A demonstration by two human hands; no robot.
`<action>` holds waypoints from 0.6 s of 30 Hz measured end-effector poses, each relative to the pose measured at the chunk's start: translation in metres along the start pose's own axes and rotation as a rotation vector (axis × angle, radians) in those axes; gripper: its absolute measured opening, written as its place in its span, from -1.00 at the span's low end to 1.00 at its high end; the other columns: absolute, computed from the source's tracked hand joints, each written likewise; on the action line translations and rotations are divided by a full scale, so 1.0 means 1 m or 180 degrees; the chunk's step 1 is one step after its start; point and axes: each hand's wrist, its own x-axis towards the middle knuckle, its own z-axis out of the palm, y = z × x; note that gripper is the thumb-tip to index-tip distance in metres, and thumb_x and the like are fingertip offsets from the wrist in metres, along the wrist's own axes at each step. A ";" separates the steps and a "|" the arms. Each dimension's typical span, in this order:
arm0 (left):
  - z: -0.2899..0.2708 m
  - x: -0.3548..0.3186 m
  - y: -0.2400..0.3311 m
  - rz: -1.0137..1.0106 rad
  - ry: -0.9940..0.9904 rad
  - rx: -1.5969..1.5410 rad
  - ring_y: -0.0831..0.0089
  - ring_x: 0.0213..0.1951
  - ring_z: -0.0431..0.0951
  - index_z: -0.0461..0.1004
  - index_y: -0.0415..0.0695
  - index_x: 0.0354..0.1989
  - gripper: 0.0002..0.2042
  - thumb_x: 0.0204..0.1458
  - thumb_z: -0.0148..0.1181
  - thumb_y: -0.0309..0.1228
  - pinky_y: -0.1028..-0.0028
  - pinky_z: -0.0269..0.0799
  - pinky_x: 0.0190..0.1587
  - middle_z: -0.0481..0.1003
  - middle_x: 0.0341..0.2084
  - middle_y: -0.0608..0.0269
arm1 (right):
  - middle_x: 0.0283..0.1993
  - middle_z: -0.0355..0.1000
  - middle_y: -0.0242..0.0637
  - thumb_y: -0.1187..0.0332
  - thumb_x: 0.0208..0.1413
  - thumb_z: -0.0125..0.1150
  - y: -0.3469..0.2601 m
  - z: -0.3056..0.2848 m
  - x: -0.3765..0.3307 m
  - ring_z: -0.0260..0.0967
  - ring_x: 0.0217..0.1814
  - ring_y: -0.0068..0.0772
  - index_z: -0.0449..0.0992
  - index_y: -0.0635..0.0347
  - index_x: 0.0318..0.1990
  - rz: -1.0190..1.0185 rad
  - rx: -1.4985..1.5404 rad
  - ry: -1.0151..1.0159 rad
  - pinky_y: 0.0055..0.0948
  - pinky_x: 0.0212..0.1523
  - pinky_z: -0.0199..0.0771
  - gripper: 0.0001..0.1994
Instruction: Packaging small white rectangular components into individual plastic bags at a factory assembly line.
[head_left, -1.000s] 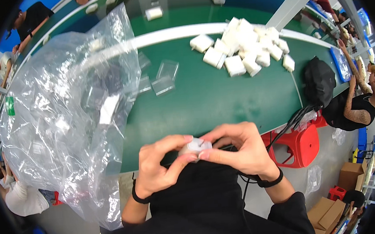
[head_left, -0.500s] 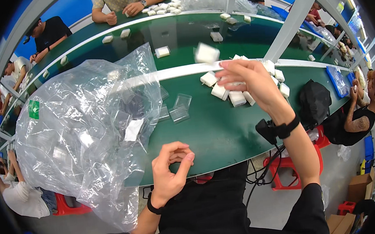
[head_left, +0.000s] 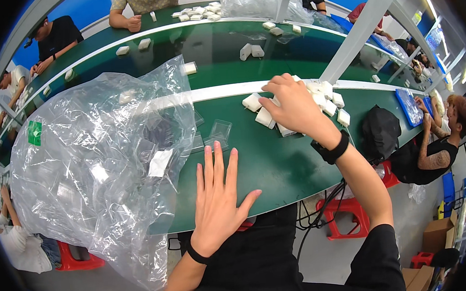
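Observation:
My left hand (head_left: 215,203) lies palm down with its fingers spread above the green table, just short of some clear plastic covers (head_left: 221,129). Nothing is in it. Over a pile of small white blocks with rounded edges (head_left: 343,118) reaches my right hand (head_left: 294,104), thumb and fingers apart and bent downward. It covers part of the pile; one white block (head_left: 252,102) shows beside its thumb. Two more white blocks (head_left: 245,51) sit together on the green belt beyond the white rail.
A big clear plastic bag (head_left: 94,171) covers the table's left side. A black bag (head_left: 380,131) and blue tray (head_left: 407,107) are at right. A grey post (head_left: 355,34) rises behind the pile. Other people sit around the belt, with more white blocks (head_left: 196,12) opposite.
A white block in the air by my right hand now rests on the belt. That hand has drawn back over the pile. My left hand has uncurled, spread and moved forward.

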 end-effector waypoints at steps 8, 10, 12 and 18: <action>0.003 0.002 0.002 -0.0002 0.0221 0.0057 -0.19 0.59 0.01 0.10 -0.27 0.59 -0.05 0.15 0.42 -0.01 -0.07 0.08 0.51 0.07 0.58 -0.17 | 0.40 0.45 -0.04 0.39 0.24 0.09 0.013 0.032 0.023 0.03 0.69 0.07 0.54 0.17 0.28 -0.0721 -0.0383 -0.0479 0.55 0.52 -0.04 -0.55; 0.002 -0.003 0.001 0.0041 0.0283 -0.0012 -0.18 0.54 0.08 0.16 -0.28 0.55 -0.10 0.14 0.45 -0.07 -0.04 0.13 0.48 0.13 0.54 -0.15 | 0.41 0.43 -0.04 0.37 0.21 0.12 0.003 0.018 0.031 -0.14 0.76 0.04 0.52 0.15 0.30 -0.0343 -0.0214 -0.1379 0.52 0.60 -0.20 -0.53; 0.000 -0.008 -0.001 0.0105 0.0360 -0.0078 -0.17 0.49 0.16 0.22 -0.29 0.52 -0.14 0.12 0.47 -0.13 -0.02 0.18 0.45 0.19 0.50 -0.14 | 0.29 0.53 -0.06 0.32 0.18 0.22 0.008 0.019 0.036 0.13 0.64 0.06 0.54 0.14 0.19 -0.0379 -0.0082 -0.1221 0.52 0.58 -0.16 -0.59; -0.011 -0.005 0.000 0.0140 0.0566 0.0101 -0.08 0.36 0.29 0.41 -0.23 0.38 -0.34 0.10 0.46 -0.34 0.05 0.30 0.31 0.34 0.36 -0.03 | -0.11 0.64 -0.19 0.33 0.08 0.49 0.008 0.012 0.032 0.58 0.10 -0.08 0.51 0.14 -0.04 -0.0388 0.0757 -0.0919 0.17 0.51 0.04 -0.67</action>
